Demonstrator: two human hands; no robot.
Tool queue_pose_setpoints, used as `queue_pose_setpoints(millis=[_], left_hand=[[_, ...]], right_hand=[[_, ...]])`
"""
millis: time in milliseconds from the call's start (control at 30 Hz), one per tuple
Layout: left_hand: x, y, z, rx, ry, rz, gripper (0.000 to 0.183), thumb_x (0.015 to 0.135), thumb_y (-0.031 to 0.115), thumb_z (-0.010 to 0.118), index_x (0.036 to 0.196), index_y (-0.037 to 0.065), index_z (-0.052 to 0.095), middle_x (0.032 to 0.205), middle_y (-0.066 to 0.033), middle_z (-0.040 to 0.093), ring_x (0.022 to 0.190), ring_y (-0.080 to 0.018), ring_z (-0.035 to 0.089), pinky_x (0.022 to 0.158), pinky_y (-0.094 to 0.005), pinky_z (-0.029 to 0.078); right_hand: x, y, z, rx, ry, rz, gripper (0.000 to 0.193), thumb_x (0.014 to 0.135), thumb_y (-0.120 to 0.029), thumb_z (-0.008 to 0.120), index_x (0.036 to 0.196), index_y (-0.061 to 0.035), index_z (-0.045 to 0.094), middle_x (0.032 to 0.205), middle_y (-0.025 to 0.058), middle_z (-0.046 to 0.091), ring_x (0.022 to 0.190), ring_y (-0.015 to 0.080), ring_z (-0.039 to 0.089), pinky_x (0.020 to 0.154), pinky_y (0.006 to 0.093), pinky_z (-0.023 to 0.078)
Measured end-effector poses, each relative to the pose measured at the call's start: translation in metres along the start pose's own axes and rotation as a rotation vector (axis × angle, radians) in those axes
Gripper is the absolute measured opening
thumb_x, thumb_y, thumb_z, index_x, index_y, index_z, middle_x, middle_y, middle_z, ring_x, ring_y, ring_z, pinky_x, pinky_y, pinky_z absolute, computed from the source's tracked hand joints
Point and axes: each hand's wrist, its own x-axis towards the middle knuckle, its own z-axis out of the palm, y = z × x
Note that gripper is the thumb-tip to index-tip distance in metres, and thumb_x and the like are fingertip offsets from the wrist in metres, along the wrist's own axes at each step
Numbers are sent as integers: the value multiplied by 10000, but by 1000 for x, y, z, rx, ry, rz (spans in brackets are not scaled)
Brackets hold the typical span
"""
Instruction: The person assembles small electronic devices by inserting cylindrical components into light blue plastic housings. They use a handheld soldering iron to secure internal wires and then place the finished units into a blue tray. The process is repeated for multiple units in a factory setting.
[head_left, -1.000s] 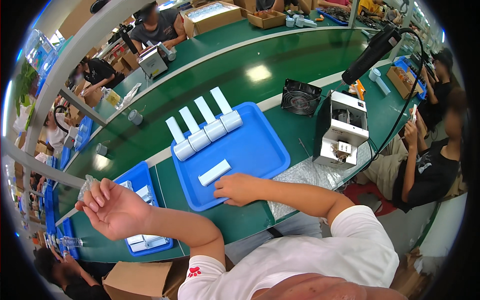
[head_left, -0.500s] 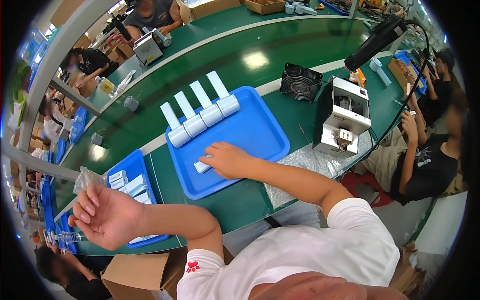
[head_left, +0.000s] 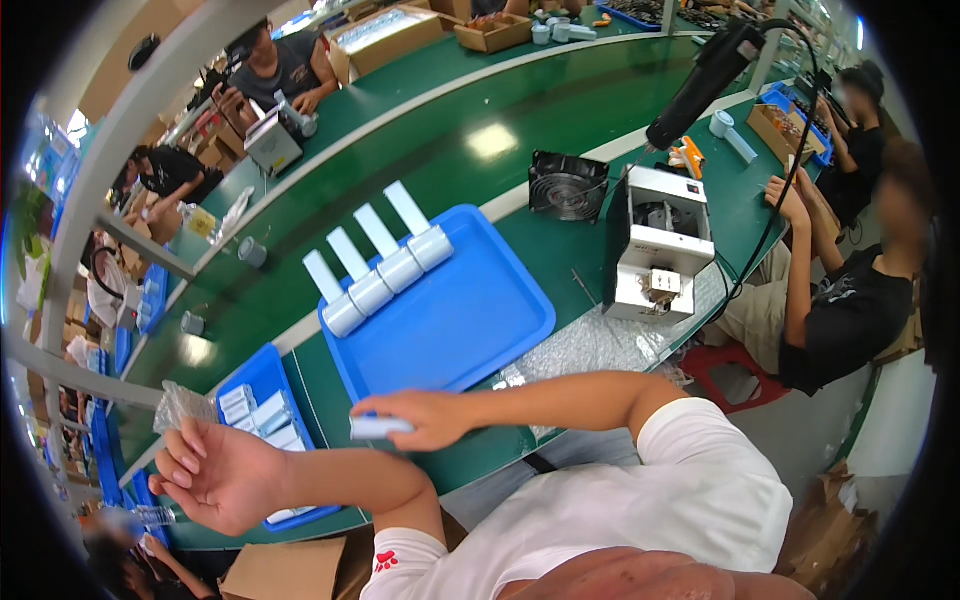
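Observation:
My right hand (head_left: 418, 417) is closed on a pale blue flat plastic piece (head_left: 380, 428), slightly blurred, over the near edge of the large blue tray (head_left: 450, 345). In that tray's far left part, several pale blue round-headed plastic housings (head_left: 372, 292) with flat handles stand in a row, touching one another. My left hand (head_left: 228, 475) is held palm up above the smaller blue tray (head_left: 292, 380), its fingers loosely bent and nothing in them. Pale blue plastic parts (head_left: 270, 412) lie in this smaller tray, partly hidden by my left hand and forearm.
Right of the large tray stand a black fan (head_left: 568, 187) and a white-and-black machine (head_left: 660, 245). A black corded tool (head_left: 705, 85) hangs above them. Bubble wrap (head_left: 570, 355) covers the table's near right edge. Co-workers sit to the right, across and at left.
My right hand has come back toward me from the large tray, carrying the pale blue piece. My left hand stays raised in about the same place. The whole view has shifted slightly.

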Motion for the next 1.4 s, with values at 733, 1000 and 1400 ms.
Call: queue_pose_setpoints(millis=[733,1000,1400], left_hand=[[31,-102,-217,1348,-556,-510,263,896,117,777,1135,37,701,1005,-31,711,853,-87,623,772,-238,507],[72,-143,-288,1909,-740,-725,308,830,248,770,1094,98,715,931,-93,741,894,-278,716,822,-397,557],[79,-318,-336,2200,-633,-599,810,819,380,772,1494,110,415,1520,-172,416,1338,-375,495,1126,-436,436]], right_hand=[[-20,30,22,-149,-333,-27,484,846,-168,678,1315,-77,598,1192,192,654,1149,362,618,981,450,494],[-14,7,8,-147,-363,107,488,867,-119,682,1341,-70,579,1097,149,637,989,344,642,849,441,524],[-15,13,5,-106,-393,129,579,854,-102,720,1401,-93,532,1110,132,600,913,358,643,779,447,538]])
